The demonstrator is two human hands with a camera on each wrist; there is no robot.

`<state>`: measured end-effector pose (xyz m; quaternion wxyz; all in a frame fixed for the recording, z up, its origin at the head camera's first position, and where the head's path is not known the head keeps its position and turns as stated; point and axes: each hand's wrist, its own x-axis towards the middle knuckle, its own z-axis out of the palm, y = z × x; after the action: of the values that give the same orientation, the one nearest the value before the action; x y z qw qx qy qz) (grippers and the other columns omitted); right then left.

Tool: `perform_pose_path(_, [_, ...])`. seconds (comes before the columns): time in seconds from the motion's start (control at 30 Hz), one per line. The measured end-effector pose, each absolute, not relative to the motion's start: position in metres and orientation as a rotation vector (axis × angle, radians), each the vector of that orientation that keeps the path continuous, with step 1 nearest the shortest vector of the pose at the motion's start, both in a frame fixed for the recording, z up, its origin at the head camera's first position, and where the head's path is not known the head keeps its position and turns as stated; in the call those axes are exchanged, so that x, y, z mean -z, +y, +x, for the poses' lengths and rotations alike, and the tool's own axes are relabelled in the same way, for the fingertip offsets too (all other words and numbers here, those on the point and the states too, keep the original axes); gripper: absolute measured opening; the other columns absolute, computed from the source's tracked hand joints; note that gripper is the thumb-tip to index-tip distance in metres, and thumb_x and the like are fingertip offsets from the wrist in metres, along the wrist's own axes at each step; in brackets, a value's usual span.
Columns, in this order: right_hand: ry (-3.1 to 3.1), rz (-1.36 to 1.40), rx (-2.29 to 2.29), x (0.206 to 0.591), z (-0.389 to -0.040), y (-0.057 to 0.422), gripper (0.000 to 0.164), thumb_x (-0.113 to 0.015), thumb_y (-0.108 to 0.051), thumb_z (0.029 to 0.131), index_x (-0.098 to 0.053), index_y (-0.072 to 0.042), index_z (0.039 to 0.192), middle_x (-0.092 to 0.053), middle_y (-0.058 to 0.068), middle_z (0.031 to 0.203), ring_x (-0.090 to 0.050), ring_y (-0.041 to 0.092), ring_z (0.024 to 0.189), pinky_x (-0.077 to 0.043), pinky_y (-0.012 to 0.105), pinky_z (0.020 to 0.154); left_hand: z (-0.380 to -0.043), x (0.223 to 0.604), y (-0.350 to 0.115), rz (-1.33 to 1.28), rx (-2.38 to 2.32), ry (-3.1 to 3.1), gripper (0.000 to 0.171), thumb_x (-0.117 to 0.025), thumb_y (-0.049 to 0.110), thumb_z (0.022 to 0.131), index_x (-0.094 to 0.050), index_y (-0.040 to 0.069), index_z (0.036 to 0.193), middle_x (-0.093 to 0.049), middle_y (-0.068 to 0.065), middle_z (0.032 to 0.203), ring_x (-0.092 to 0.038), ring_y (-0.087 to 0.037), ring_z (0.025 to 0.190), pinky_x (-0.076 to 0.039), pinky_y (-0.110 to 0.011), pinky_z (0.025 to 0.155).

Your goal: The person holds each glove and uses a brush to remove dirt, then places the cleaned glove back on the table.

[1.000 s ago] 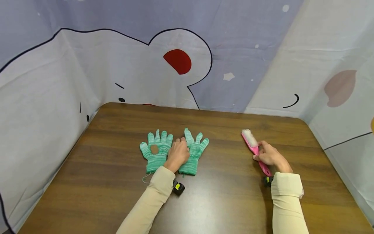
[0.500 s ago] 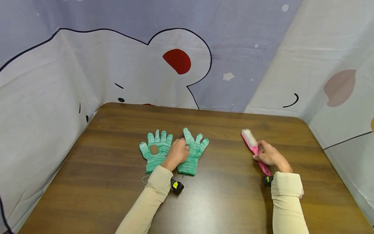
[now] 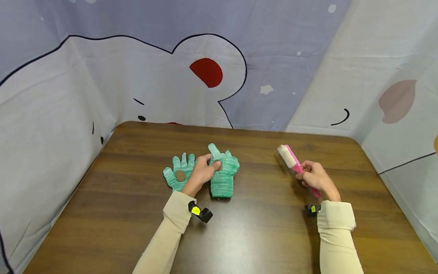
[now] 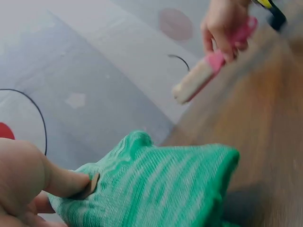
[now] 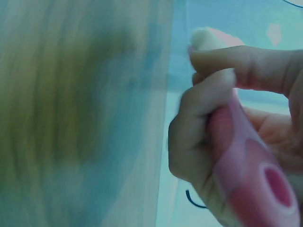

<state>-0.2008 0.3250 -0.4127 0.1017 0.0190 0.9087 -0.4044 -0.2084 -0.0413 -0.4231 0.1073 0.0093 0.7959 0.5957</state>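
Note:
My left hand (image 3: 201,173) pinches a green-and-white striped knit glove (image 3: 223,184), its thumb at a small tan patch on the fabric. In the left wrist view the glove (image 4: 156,184) is tipped up, its cuff toward the right. A matching glove (image 3: 170,178) lies flat to the left, fingers pointing away, partly covered by my left wrist; it bears a round tan spot. My right hand (image 3: 318,178) grips a pink-handled brush (image 3: 288,156) with white bristles, raised above the table. The handle's end with its hole (image 5: 277,184) shows close up in the right wrist view.
Both gloves and the brush are over a brown wooden table (image 3: 260,228) with rounded far corners. A printed curtain (image 3: 164,76) hangs behind it and along both sides. Black cameras with yellow marks sit on both wrists.
My left hand has taken hold of the right-hand glove and lifted it, its fingers now bent over. My right hand has raised the brush and turned its bristles to the left.

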Motion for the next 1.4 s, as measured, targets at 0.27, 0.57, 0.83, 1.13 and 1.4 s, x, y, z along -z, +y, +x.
perform_pose_path(0.27, [2.433, 0.033, 1.732, 0.399, -0.199, 0.307, 0.025, -0.059, -0.003, 0.085, -0.044, 0.007, 0.101, -0.063, 0.004, 0.078, -0.053, 0.011, 0.058, -0.048, 0.026, 0.051, -0.206, 0.414, -0.044, -0.067, -2.079, 1.965, 0.045, -0.056, 0.03, 0.092, -0.047, 0.005, 0.128, -0.054, -0.009, 0.113, -0.049, -0.017, 0.082, -0.042, -0.031, 0.071])
perform_pose_path(0.57, [2.246, -0.042, 2.133, 0.373, -0.193, 0.295, 0.016, -0.064, 0.001, 0.082, -0.049, 0.002, 0.088, -0.065, 0.003, 0.07, -0.051, 0.01, 0.052, -0.044, 0.022, 0.044, -0.208, 0.405, -0.035, -0.007, -2.252, 1.65, 0.038, -0.051, 0.031, 0.094, -0.049, 0.003, 0.121, -0.05, -0.007, 0.106, -0.048, -0.013, 0.086, -0.041, -0.027, 0.075])
perform_pose_path(0.83, [2.17, -0.058, 2.195, 0.355, -0.183, 0.281, 0.015, -0.064, 0.002, 0.081, -0.051, 0.002, 0.09, -0.064, 0.005, 0.073, -0.051, 0.011, 0.055, -0.043, 0.02, 0.044, -0.204, 0.401, -0.035, 0.084, -2.338, 1.293, 0.082, -0.05, -0.005, 0.087, 0.009, -0.003, 0.143, -0.044, -0.005, 0.103, -0.043, -0.015, 0.103, -0.029, -0.033, 0.1])
perform_pose_path(1.13, [2.273, -0.113, 2.241, 0.342, -0.174, 0.267, 0.017, -0.059, 0.004, 0.084, -0.051, 0.0, 0.097, -0.062, 0.005, 0.074, -0.048, 0.01, 0.054, -0.039, 0.019, 0.042, -0.199, 0.397, -0.035, 0.268, -2.379, 1.162, 0.038, -0.047, -0.011, 0.087, -0.039, -0.002, 0.123, -0.053, -0.002, 0.091, -0.053, -0.012, 0.086, -0.045, -0.024, 0.08])
perform_pose_path(1.4, [2.319, -0.287, 2.315, 0.336, -0.169, 0.256, 0.037, -0.052, 0.005, 0.088, -0.049, -0.002, 0.124, -0.061, 0.006, 0.078, -0.048, 0.009, 0.056, -0.039, 0.017, 0.042, -0.198, 0.396, -0.035, 0.184, -2.422, 1.118, 0.017, -0.046, -0.005, 0.09, -0.039, 0.01, 0.086, -0.047, 0.001, 0.074, -0.047, -0.01, 0.071, -0.033, -0.025, 0.07])
